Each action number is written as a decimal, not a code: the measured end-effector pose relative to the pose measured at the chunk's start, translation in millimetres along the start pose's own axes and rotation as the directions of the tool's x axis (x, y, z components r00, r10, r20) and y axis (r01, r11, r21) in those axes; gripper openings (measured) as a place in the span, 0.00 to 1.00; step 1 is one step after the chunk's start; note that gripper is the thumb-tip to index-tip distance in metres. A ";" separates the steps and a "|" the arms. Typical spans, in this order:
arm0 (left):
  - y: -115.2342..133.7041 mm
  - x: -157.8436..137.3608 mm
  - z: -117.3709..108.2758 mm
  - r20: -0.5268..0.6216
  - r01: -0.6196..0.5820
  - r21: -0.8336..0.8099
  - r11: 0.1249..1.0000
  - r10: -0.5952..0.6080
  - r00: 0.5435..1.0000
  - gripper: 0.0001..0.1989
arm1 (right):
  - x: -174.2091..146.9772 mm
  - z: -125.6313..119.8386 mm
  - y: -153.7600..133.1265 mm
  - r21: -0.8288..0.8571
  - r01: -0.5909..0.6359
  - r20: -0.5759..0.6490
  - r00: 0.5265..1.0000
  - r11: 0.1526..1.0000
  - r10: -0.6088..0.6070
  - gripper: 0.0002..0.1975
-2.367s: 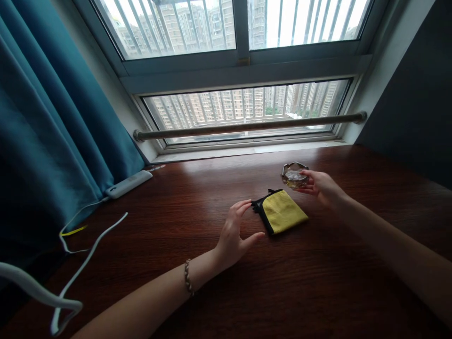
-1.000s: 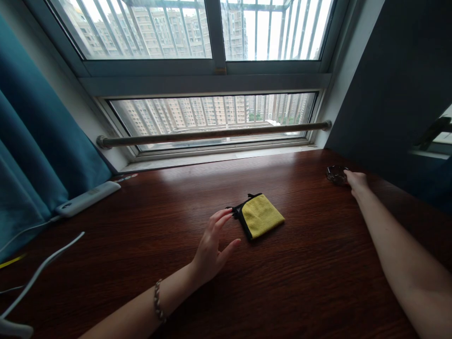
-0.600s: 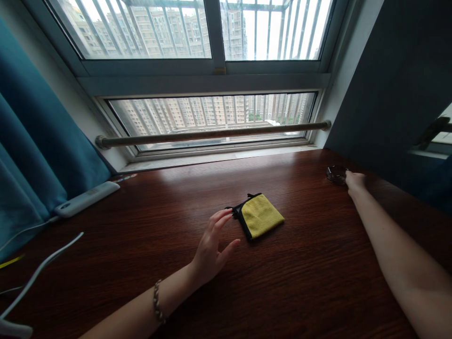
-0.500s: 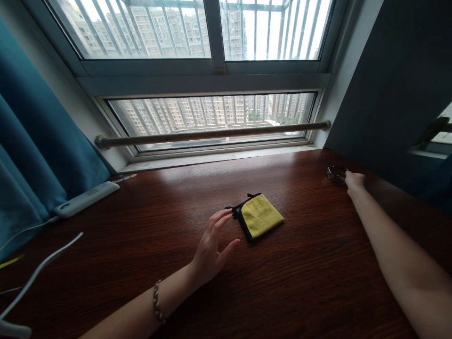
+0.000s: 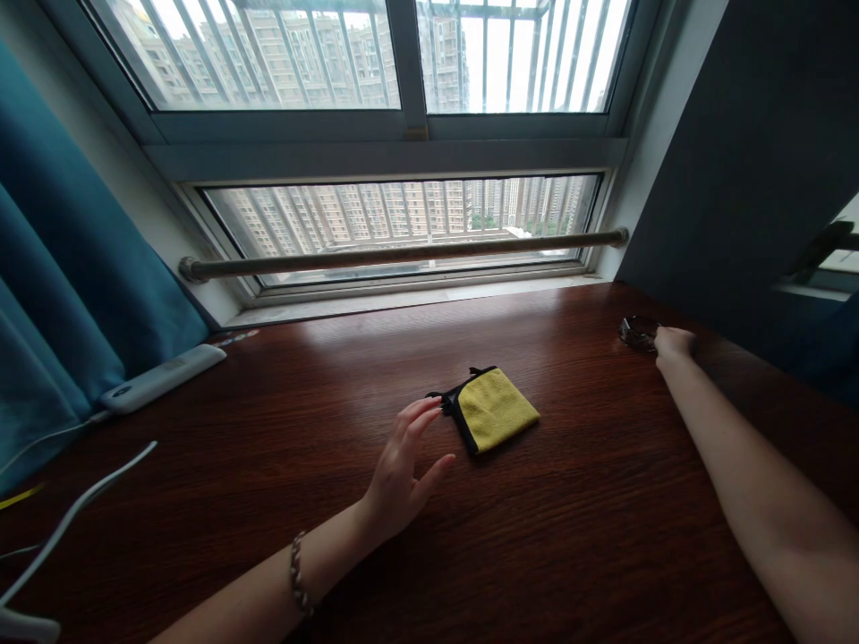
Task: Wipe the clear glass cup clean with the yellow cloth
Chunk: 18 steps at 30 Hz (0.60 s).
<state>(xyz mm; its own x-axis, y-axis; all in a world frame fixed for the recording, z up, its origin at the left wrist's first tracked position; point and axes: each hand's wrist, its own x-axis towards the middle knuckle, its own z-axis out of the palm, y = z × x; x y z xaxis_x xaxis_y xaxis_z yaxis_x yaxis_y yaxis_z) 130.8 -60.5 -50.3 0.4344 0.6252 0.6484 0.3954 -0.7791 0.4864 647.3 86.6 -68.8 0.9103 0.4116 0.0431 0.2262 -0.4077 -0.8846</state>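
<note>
A folded yellow cloth [image 5: 497, 411] with black edging lies on the dark wooden tabletop [image 5: 577, 555]. My left hand [image 5: 404, 461] is on its left side, fingers stretched out and thumb apart, holding nothing. Its fingertips are at the small black piece [image 5: 448, 402] by the cloth's corner; whether they touch it I cannot tell. Far to the right, my right hand [image 5: 675, 343] is closed at the edge of a dark, shiny, loop-shaped thing that looks like a wristwatch [image 5: 636, 332]. The fingertips there are mostly hidden.
A white power strip [image 5: 165, 377] with a cord lies at the left beside a blue curtain [image 5: 60, 268]. White cable [image 5: 87, 510] curves up at the lower left. Behind the tabletop are a barred window and a horizontal metal rail [image 5: 403, 257]. A dark wall borders the right.
</note>
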 end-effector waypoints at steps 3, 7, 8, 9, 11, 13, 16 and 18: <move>-0.3 -0.3 0.0 -0.004 -0.007 0.007 1.000 0.007 1.000 0.23 | -2.4 -0.2 -1.5 0.017 -0.024 -0.015 1.000 1.000 0.024 0.11; 0.8 1.1 -1.3 0.094 -0.047 0.044 0.998 0.043 0.995 0.20 | -3.1 -1.4 -1.6 -0.004 -0.019 -0.036 0.999 1.000 0.019 0.10; 1.5 1.8 -1.6 0.160 -0.074 0.063 0.995 0.063 0.985 0.19 | -3.8 -2.3 -2.1 -0.013 -0.011 -0.042 0.999 1.000 0.011 0.11; 2.4 2.6 -1.9 0.241 -0.108 0.084 0.991 0.085 0.967 0.20 | -5.4 -3.6 -3.2 -0.020 0.004 -0.051 0.999 1.000 -0.005 0.11; 4.3 4.3 -1.8 0.416 -0.191 0.117 0.975 0.126 0.900 0.23 | -11.9 -7.4 -8.1 -0.032 0.069 -0.090 0.993 0.997 -0.071 0.13; 6.0 5.9 -0.9 0.553 -0.242 0.136 0.961 0.129 0.823 0.28 | -23.8 -12.1 -17.4 -0.043 0.186 -0.153 0.970 0.982 -0.190 0.17; 6.9 7.4 0.4 0.621 -0.220 0.153 0.964 0.079 0.780 0.31 | -49.1 -17.6 -39.0 -0.058 0.419 -0.190 0.887 0.906 -0.422 0.20; 6.9 7.9 0.4 0.630 -0.193 0.156 0.969 0.053 0.775 0.32 | -68.3 -17.6 -56.3 -0.040 0.534 -0.109 0.838 0.845 -0.535 0.19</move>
<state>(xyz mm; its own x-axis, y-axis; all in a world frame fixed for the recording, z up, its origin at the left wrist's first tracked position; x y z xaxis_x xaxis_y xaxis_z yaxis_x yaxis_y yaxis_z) 137.3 -60.9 -42.0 0.8671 0.4718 0.1595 0.4256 -0.8683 0.2547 578.5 67.1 -13.8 0.6796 0.4737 0.5602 0.6911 -0.1573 -0.7054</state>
